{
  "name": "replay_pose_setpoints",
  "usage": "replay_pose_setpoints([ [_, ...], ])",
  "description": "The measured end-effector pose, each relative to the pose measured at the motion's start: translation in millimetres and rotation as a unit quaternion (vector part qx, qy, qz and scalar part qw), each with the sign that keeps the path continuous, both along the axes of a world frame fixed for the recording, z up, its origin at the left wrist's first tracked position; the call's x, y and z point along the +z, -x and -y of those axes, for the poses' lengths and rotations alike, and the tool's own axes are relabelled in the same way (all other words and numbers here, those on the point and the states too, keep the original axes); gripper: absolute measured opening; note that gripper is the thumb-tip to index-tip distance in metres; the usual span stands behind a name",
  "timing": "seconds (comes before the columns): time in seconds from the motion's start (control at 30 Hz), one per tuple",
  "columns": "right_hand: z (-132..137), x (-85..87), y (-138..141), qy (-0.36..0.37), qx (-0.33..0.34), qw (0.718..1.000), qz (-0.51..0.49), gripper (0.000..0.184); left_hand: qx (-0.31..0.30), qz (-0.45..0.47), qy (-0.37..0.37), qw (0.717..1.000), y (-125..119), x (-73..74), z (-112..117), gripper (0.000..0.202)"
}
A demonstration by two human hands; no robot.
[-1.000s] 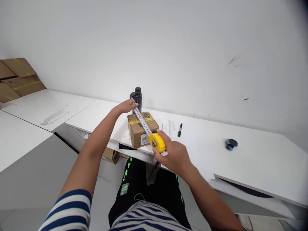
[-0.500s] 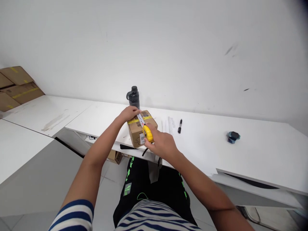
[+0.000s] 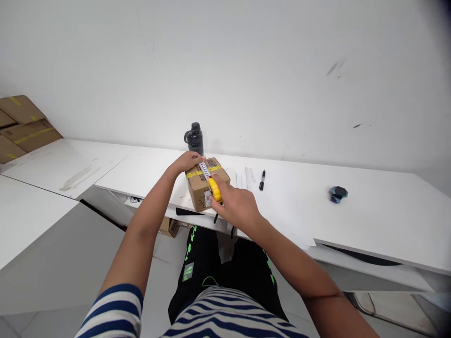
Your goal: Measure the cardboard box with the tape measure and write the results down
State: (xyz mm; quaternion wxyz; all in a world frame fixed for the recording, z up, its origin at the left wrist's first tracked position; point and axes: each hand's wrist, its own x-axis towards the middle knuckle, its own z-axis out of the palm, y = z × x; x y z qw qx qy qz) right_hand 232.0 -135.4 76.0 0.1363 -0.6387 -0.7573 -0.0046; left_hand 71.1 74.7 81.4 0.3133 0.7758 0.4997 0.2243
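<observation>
Your left hand (image 3: pixel 188 161) bends over the far side of the cardboard box (image 3: pixel 198 188), centre frame; whether its fingers pinch or press the blade (image 3: pixel 205 170), you cannot tell, as they cover its end. Your right hand (image 3: pixel 237 203) grips the yellow tape measure (image 3: pixel 216 189), partly hiding it. A second ago, more blade showed.

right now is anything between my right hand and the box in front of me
Only the yellow tape measure your right hand holds, over the near edge of the box. The dark bottle stands beyond it, not between.
</observation>
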Motion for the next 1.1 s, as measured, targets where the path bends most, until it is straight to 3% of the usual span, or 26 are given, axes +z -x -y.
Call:
replay_pose_setpoints([
  [0.13,-1,-2.2,0,-0.001,-0.013,1.0,-0.009,0.061,0.024,-0.013,-0.022,0.999,-1,-1.0,7,0.041],
  [0.37,2,-9.4,3,-0.017,-0.006,1.0,-0.018,0.058,0.011,-0.047,-0.167,0.985,-1,5.9,22,0.032],
  [0.53,0,-20.0,6,-0.042,-0.006,0.999,-0.017,0.055,-0.019,0.02,-0.122,0.992,-9,17.1,47,0.031],
  [0.73,-7,-40.9,0,-0.164,0.011,0.985,-0.048,0.05,-0.114,-0.076,-0.053,0.989,-14,41.7,94,0.047],
  [0.83,-11,-58.1,-3,-0.279,0.042,0.953,-0.107,0.048,-0.156,-0.087,-0.051,0.983,-14,47.4,102,0.06],
  [0.93,-18,-70.1,-6,-0.352,0.056,0.903,-0.241,0.052,-0.154,-0.107,-0.082,0.979,-10,35.0,99,0.062],
  [1.0,-25,-73.0,-9,-0.344,0.03,0.86,-0.375,0.053,-0.097,-0.158,-0.135,0.973,3,16.8,96,0.074],
  [1.07,-35,-72.1,-14,-0.28,0.001,0.807,-0.519,0.056,-0.049,-0.197,-0.176,0.963,28,-5.9,98,0.104],
  [1.1,-41,-70.5,-16,-0.233,-0.004,0.779,-0.582,0.058,-0.051,-0.199,-0.188,0.961,45,-18.2,100,0.109],
])
